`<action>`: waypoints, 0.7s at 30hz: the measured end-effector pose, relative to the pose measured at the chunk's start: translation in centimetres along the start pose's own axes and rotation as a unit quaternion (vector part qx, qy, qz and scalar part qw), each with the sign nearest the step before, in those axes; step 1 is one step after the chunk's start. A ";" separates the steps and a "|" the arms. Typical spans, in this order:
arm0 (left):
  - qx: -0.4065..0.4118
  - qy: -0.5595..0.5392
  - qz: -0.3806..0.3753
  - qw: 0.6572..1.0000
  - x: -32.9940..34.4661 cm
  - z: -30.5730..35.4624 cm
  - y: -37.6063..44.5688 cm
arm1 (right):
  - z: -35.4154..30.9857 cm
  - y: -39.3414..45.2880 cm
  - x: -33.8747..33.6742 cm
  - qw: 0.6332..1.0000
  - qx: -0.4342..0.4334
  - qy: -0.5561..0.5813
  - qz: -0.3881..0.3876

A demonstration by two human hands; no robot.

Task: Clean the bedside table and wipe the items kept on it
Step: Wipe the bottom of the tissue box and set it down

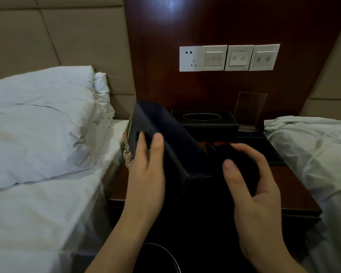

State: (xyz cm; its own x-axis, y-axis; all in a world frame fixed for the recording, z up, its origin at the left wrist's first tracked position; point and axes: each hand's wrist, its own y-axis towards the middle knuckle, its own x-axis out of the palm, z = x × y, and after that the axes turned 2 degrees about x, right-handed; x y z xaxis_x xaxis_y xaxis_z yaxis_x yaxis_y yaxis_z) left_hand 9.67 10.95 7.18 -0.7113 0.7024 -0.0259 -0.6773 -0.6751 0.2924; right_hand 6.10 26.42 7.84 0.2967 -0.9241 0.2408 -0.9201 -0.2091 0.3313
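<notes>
I see the left hand (146, 172) gripping a dark leather box (165, 142), lifted and tilted over the surface (295, 186), long axis running far-left to near-right. Right hand (250, 182), curled round a dark cloth (238, 156), sits at the box's right face, nearer for wiping.

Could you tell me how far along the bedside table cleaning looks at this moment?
Nothing shows as finished. In hand: the left hand holds a dark box tilted above the bedside table, while the right hand presses a dark cloth against it. Seemingly left: the tissue box, the clear stand, the flat tray and the tabletop itself.
</notes>
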 end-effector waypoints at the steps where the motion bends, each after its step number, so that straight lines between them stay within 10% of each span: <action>1: 0.024 0.015 -0.020 0.999 0.1 0.4 -0.4 | -0.1 0.2 0.1 1.000 -0.013 0.004 0.018; 9: 0.130 0.013 -0.247 0.960 0.1 1.9 -3.0 | -1.1 2.1 -0.9 0.992 -0.056 0.035 0.105; 21: 0.087 -0.122 -0.102 0.983 1.3 1.5 -3.3 | -3.2 2.0 -1.0 0.928 -0.278 -0.239 -0.073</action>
State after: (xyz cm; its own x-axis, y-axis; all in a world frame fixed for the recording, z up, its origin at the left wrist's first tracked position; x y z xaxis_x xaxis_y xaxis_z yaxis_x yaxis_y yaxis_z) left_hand 11.21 14.42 7.60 -0.4834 0.8666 0.1236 -0.7433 -0.4809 0.4650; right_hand 4.80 27.97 11.15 0.1392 -0.9628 -0.2318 -0.5657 -0.2694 0.7794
